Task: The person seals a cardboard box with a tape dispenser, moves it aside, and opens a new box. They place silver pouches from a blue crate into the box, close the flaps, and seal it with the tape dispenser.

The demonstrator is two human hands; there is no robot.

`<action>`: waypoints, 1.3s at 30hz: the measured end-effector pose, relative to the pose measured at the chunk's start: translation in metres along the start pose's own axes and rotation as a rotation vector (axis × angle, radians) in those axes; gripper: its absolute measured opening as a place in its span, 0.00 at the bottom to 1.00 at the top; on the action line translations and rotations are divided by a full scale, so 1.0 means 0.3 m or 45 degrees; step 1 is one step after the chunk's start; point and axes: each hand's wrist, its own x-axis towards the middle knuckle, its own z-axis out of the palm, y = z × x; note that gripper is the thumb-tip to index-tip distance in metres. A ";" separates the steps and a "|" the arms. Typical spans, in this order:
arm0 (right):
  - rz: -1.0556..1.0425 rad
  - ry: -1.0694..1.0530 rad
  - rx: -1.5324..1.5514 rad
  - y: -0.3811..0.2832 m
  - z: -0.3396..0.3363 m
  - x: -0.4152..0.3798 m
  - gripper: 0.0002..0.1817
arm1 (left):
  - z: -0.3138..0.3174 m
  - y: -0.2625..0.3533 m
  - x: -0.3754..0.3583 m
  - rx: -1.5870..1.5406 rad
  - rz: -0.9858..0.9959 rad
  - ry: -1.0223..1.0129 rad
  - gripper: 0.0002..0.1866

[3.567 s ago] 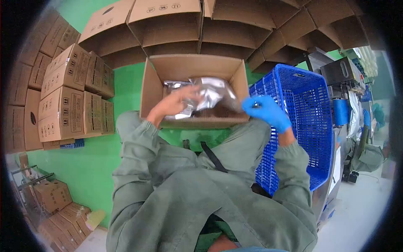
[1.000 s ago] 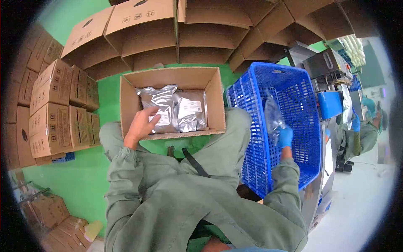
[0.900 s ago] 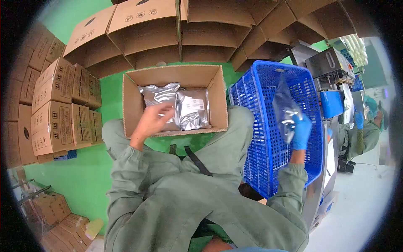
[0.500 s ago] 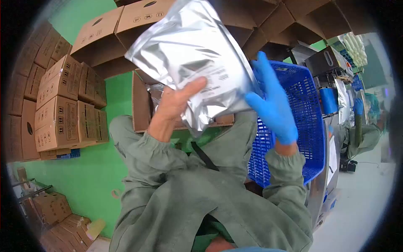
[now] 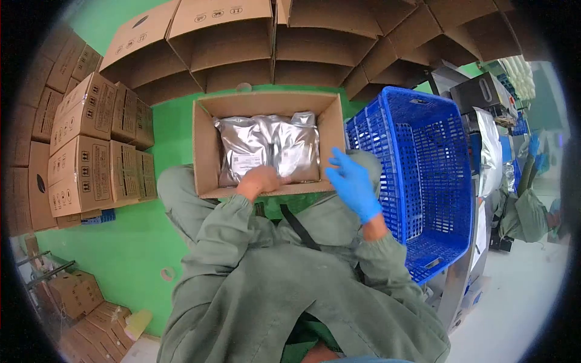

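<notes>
An open cardboard box (image 5: 207, 151) stands in front of my lap. Two shiny silver foil pouches, a left one (image 5: 243, 142) and a right one (image 5: 298, 148), lie side by side inside it. My bare left hand (image 5: 260, 180) reaches over the near wall and rests on the pouches' near edges. Its thumb points right; the other fingers are partly hidden, and no grip shows. My right hand (image 5: 354, 184), in a blue glove, hovers by the box's right near corner with fingers apart and nothing in it.
A blue plastic basket (image 5: 396, 175) stands close on my right, beside a worktable with machines. Open cartons (image 5: 221, 45) line the far side. Stacked printed cartons (image 5: 85, 145) stand left. A tape roll (image 5: 167, 274) lies on the green floor. Another person (image 5: 526, 215) works at far right.
The silver pouch held up in my left hand has gone down into the box, and that hand lowered with it. My right hand has moved down and left, away from the pouch.
</notes>
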 end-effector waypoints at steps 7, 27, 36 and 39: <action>0.075 1.027 -0.019 0.110 -0.604 -0.095 0.23 | -0.052 0.020 0.201 0.262 0.602 0.313 0.47; 0.397 0.548 -0.192 0.779 -0.787 0.002 0.09 | -0.088 -0.029 -0.198 -0.915 0.516 0.482 0.25; -0.118 0.246 0.098 -0.493 -0.518 -0.256 0.22 | -0.266 0.308 -0.241 -1.697 1.044 0.189 0.31; 0.064 0.119 0.037 -0.504 -0.417 -0.162 0.24 | -0.341 0.363 -0.297 -2.231 0.931 0.420 0.30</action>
